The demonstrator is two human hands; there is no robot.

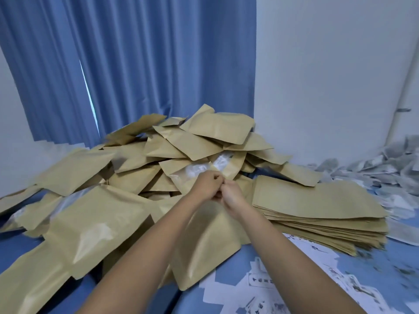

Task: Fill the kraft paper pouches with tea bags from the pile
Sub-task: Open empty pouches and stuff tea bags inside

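The left hand (207,184) and the right hand (232,192) meet knuckle to knuckle above the middle of the blue-covered surface (233,257). Both have their fingers curled and pinch the top edge of one tan kraft paper pouch (204,245). This pouch hangs below the hands, bulged and tilted, with its lower corner towards the near edge. Whether that corner touches the surface cannot be determined.

A loose heap of bulged tan kraft pouches (181,146) covers the left and middle of the surface up to the far edge. They overlap at all angles, and some show clear windows with pale contents. The held pouch lies in front of this heap and touches its nearest members.

A neat stack of flat tan kraft pouches (317,200) sits just to the right of the hands. One bulged pouch rests across its far corner.

The pile of pale grey-white tea bags (385,171) occupies the far right corner, behind and beside the flat stack.

White printed paper sheets (260,286) lie scattered at the near right, partly under the right forearm.

A pleated blue curtain (136,64) and a white wall (328,64) stand behind the surface.
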